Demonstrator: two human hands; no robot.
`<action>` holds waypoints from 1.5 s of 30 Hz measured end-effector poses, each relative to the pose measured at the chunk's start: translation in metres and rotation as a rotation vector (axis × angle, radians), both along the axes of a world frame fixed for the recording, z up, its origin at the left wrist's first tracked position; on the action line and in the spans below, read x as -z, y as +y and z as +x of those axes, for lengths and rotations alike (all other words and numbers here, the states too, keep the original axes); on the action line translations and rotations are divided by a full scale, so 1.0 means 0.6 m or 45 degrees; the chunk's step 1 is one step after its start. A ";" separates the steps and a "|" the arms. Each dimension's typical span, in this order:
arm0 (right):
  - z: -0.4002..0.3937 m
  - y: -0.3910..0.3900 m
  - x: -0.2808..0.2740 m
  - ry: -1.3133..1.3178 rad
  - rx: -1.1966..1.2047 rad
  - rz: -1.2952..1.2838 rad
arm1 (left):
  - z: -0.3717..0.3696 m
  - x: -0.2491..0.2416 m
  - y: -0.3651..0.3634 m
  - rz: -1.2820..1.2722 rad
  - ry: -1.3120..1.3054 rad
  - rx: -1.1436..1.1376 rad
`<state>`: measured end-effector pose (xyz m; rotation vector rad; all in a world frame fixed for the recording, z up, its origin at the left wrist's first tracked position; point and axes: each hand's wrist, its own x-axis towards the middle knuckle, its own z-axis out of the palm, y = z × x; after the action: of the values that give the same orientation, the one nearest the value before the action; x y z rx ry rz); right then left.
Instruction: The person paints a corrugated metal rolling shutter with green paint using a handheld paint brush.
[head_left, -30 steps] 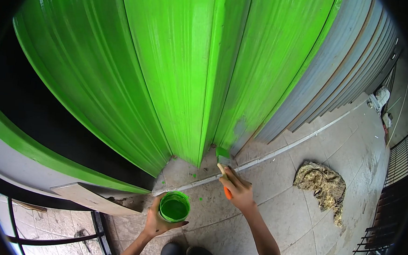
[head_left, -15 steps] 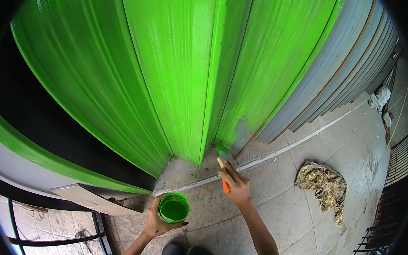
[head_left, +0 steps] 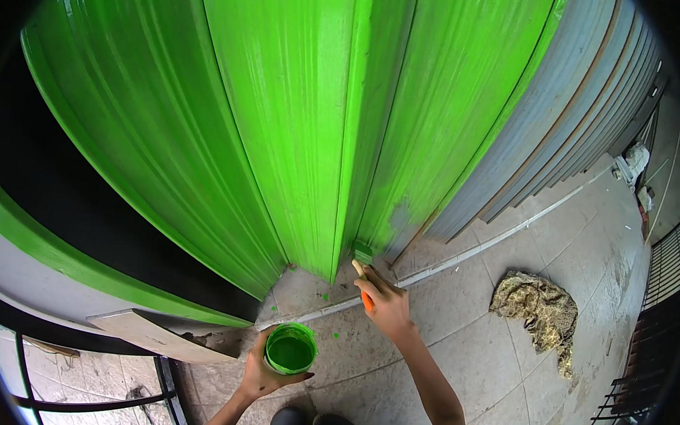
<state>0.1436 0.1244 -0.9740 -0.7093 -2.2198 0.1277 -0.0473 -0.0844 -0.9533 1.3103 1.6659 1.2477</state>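
Observation:
My left hand (head_left: 262, 373) is wrapped round an upright tub of green paint (head_left: 291, 350), whose inside and rim are coated green. In my right hand (head_left: 387, 303) is a paintbrush (head_left: 362, 262) with a pale and orange handle. Its green-loaded bristles are at the lower end of a folded metal panel (head_left: 431, 124), near the floor. Most of that panel is glossy green. Close to its bottom edge a greyish patch (head_left: 400, 216) shows through. My fingers cover part of the brush handle.
Unpainted grey metal slats (head_left: 549, 108) continue to the right. A crumpled patterned cloth (head_left: 537, 306) lies on the tiled floor (head_left: 455, 360), and a pale floor track (head_left: 462, 255) runs below the panels. Black metal bars (head_left: 162, 381) stand at lower left. Green drops dot the floor.
My right hand and the brush have shifted slightly left along the panel's bottom. The tub in my left hand stays almost where it was.

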 end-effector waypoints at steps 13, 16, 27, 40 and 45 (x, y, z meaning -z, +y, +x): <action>0.003 0.054 -0.253 0.130 -0.014 0.521 | 0.004 0.009 0.002 0.003 0.007 0.025; 0.007 0.044 -0.302 0.253 0.076 0.791 | 0.001 0.006 0.003 -0.009 0.009 0.027; 0.026 0.008 -0.020 -0.254 0.053 0.425 | 0.002 0.000 -0.002 -0.030 0.017 0.004; 0.052 0.034 -0.147 -0.028 0.072 0.449 | 0.004 0.002 0.001 -0.051 0.036 0.029; 0.056 0.007 -0.275 0.014 0.165 0.809 | 0.007 0.005 0.000 -0.052 0.014 0.023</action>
<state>0.1773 0.1289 -0.8089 -0.4848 -2.0237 -0.6107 -0.0431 -0.0845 -0.9565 1.3075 1.6752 1.1921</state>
